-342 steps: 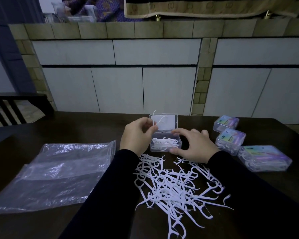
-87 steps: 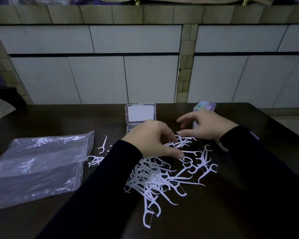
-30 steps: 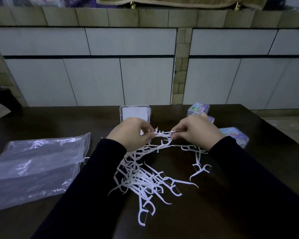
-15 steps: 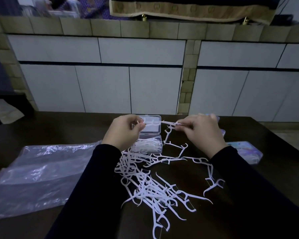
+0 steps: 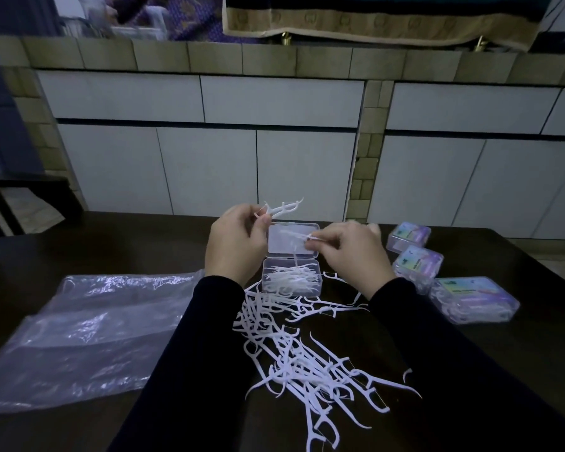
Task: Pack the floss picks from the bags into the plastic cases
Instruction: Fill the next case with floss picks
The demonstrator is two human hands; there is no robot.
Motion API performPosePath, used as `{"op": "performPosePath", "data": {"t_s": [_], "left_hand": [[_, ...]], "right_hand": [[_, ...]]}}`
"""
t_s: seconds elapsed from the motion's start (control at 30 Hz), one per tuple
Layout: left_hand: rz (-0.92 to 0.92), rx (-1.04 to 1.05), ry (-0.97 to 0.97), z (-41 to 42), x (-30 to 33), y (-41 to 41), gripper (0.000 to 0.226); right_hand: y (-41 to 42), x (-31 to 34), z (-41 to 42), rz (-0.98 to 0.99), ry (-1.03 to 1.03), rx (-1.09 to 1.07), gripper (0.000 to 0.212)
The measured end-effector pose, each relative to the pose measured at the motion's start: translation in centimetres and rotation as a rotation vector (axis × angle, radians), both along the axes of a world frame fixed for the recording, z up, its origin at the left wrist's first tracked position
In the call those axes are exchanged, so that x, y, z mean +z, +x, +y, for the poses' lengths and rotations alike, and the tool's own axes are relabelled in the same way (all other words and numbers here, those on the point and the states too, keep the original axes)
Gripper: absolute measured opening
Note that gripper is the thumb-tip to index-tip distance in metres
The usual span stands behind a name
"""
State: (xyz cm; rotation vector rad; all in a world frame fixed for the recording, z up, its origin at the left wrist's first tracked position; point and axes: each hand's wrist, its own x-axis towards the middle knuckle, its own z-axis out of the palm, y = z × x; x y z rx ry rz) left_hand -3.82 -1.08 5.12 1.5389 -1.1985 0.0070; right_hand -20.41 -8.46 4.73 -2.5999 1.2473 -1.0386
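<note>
Left hand (image 5: 234,246) raised above the dark table (image 5: 111,243), thumb and fingertips pinched narrow on a small bunch of floss picks (image 5: 282,208). The bunch runs near level, long axis about 8-to-2 o'clock; pointed handle ends aim toward 2 o'clock, and the bowed floss heads sit at the pinch. Held up and aligned like this, likely so the picks go in as one parallel stack rather than a tangle.

Right hand (image 5: 349,252) sits just at 3 o'clock of the left, fingers closed narrow on one or two picks (image 5: 296,235) in front of the case lid; their long axis runs roughly 10-to-4 o'clock. One pick seems to dangle from this grip toward the case below; not certain it is held.

Open clear plastic case (image 5: 291,280) lies directly under and between the hands, lid (image 5: 292,240) hinged back at 12 o'clock. It is part filled; the picks inside lie mostly crosswise, 9-to-3 o'clock, matching the case's long side. Judgement: sorting and aligning before loading.

Loose pile of picks (image 5: 307,353) spreads at 6 o'clock of the case, pointing every way. Much remains to pack.

Emptied clear plastic bag (image 5: 85,327) lies flat at 8 o'clock, pushed aside. Three closed, filled cases (image 5: 418,252) line up at 3 to 4 o'clock, out of the working zone.
</note>
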Motion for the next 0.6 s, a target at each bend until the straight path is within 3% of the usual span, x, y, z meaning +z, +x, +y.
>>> {"op": "performPosePath", "data": {"t_s": [0.17, 0.47, 0.6], "left_hand": [[-0.031, -0.03, 0.044, 0.0, -0.2, -0.1, 0.011], [-0.034, -0.095, 0.199, -0.1, -1.2, -0.5, 0.006], [-0.002, -0.187, 0.204, -0.1, -1.6, -0.8, 0.004]], "right_hand": [[1.1, -1.9, 0.2, 0.257, 0.025, -0.029, 0.027], [0.2, -2.6, 0.1, 0.196, 0.034, -0.055, 0.046], [-0.8, -2.9, -0.3, 0.085, 0.173, -0.025, 0.03]]}}
